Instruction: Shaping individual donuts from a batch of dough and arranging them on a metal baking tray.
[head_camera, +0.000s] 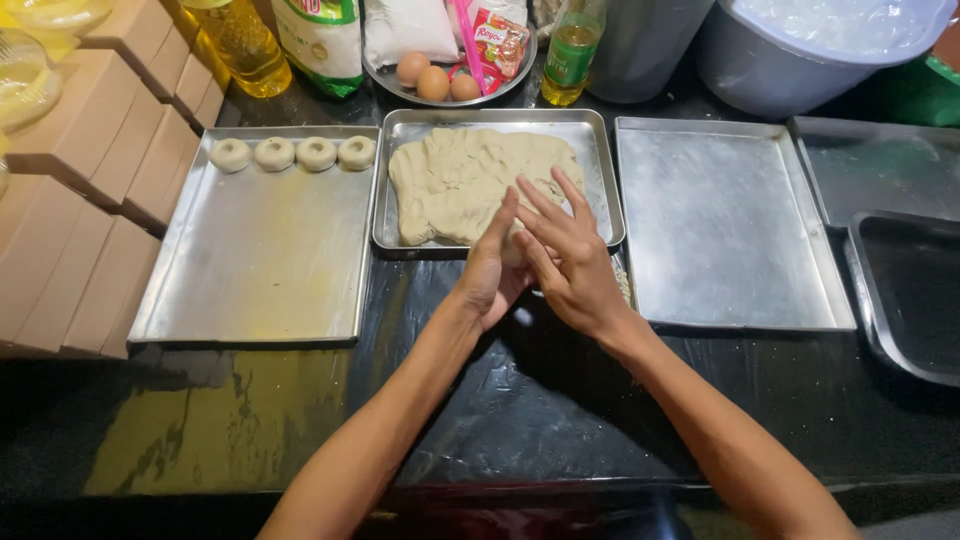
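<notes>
A small lump of dough (513, 246) is being pressed between the two palms, just above the near rim of the dough tray (600, 180); only a pale sliver is showing btwn them. The left hand (490, 270) is being held edge-up w/ fingers together, and the right hand (570, 262) is being laid over it w/ fingers spread, so both are being kept clamped on the lump.

For a clean round, pressure prob. is best being kept light and even, palms being moved in circles, so no cracks are being left at the edge.

Just beyond the grip, the flattened dough slab (465, 180) is being kept in its tray. To the left of the grip, a wide metal tray (260, 260) is being filled along its far edge w/ four dimpled dough rounds (294, 153). To the right, another metal tray (720, 220) is lying bare, w/ a dark pan (910, 290) further out.

All of it is being worked on a glossy black counter (540, 400). Far behind the grip, eggs (434, 78) on a plate, oil bottles (245, 45) and a grey bucket (800, 50) are being kept; cardboard boxes (90, 200) are being stacked far left.
</notes>
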